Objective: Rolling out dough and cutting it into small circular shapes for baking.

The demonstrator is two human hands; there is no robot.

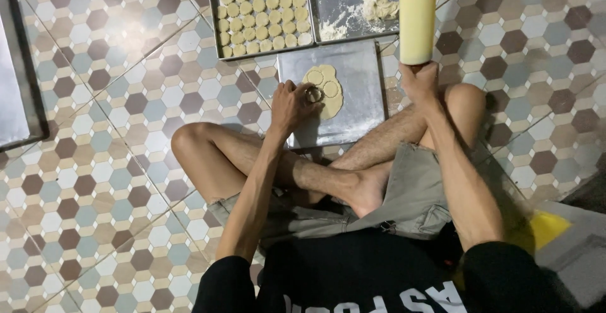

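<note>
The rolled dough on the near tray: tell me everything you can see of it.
The rolled dough is a pale yellow, flat, roughly round sheet lying on a bare metal tray on the tiled floor, in front of the crossed legs. Round cuts are pressed into its upper part, the discs not lifted out. The left hand presses a small ring cutter into its left edge. Nothing else touches it.
</note>
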